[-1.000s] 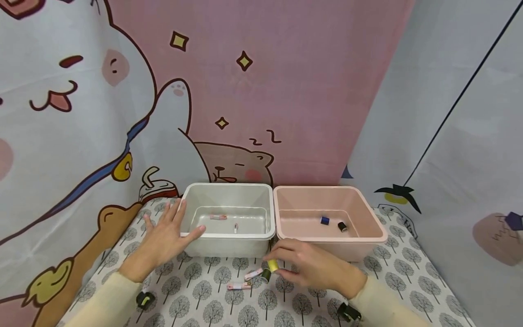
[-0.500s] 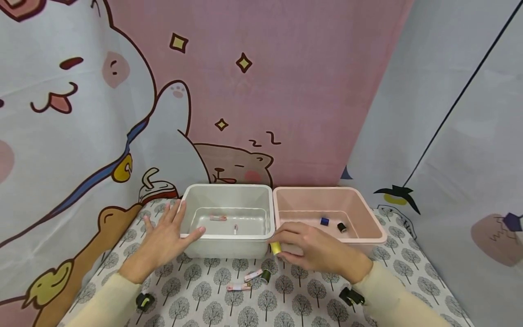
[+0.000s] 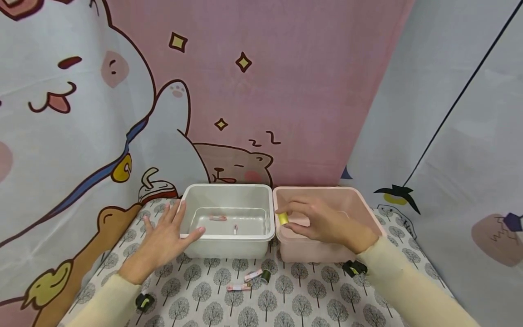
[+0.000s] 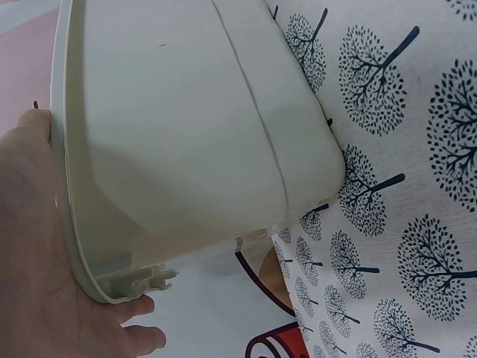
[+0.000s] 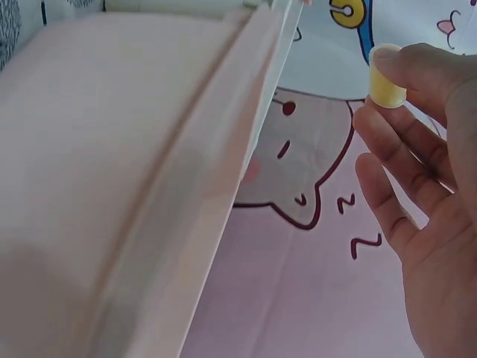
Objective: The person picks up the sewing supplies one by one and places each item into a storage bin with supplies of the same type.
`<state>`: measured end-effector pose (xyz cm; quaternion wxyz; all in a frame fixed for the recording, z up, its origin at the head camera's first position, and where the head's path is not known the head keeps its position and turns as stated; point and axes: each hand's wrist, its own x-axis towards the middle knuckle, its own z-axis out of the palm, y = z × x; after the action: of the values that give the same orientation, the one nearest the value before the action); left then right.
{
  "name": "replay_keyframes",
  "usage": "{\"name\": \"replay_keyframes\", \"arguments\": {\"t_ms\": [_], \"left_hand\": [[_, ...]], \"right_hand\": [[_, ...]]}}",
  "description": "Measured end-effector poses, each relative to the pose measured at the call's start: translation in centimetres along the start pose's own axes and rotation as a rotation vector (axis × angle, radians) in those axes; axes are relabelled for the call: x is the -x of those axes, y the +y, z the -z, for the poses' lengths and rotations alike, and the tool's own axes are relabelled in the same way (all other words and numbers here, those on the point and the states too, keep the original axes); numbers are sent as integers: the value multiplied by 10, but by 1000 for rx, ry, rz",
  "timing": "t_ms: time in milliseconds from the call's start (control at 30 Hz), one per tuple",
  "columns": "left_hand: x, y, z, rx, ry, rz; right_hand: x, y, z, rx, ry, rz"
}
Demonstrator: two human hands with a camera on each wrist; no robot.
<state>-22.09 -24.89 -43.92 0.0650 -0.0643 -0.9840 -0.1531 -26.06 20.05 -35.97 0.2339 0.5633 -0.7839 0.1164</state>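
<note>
A yellow spool of thread (image 3: 283, 219) is pinched between the thumb and fingers of my right hand (image 3: 316, 220), above the near left part of the pink bin (image 3: 323, 249). The right wrist view shows the spool (image 5: 387, 78) at the fingertips, higher than the bin's rim. My left hand (image 3: 163, 238) rests spread at the left side of the white bin (image 3: 229, 247), thumb across its front corner. Inside the white bin lie two small pink-and-white folded strips (image 3: 218, 218). The floor of the pink bin is mostly hidden behind my right hand.
In front of the bins, a dark green spool (image 3: 265, 276) and two pink-and-white strips (image 3: 239, 287) lie on the tree-print tablecloth (image 3: 212, 311). Both bins stand side by side, with a printed cartoon curtain (image 3: 306, 91) behind them.
My right hand has carried the yellow spool up from beside the green one, past the pink bin's front rim to above the bin. It now covers the blue and black spools inside. My left hand stays put.
</note>
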Motion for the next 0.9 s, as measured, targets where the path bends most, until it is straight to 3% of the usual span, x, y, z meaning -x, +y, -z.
{"name": "replay_keyframes", "arguments": {"t_ms": [100, 167, 200, 333, 433, 900], "left_hand": [[-1, 0, 0, -2, 3, -2], [-1, -1, 0, -1, 3, -3], [-1, -1, 0, 1, 0, -2], [0, -1, 0, 4, -3, 4], [1, -1, 1, 6, -1, 4], [0, -2, -1, 8, 8, 0]], "right_hand": [[-1, 7, 6, 217, -26, 18], [-1, 11, 9, 259, -49, -1], [-1, 13, 9, 237, -58, -25], [-6, 23, 11, -79, -56, -168], [-9, 33, 12, -161, -59, -223], [-17, 75, 3, -213, -101, -344]]}}
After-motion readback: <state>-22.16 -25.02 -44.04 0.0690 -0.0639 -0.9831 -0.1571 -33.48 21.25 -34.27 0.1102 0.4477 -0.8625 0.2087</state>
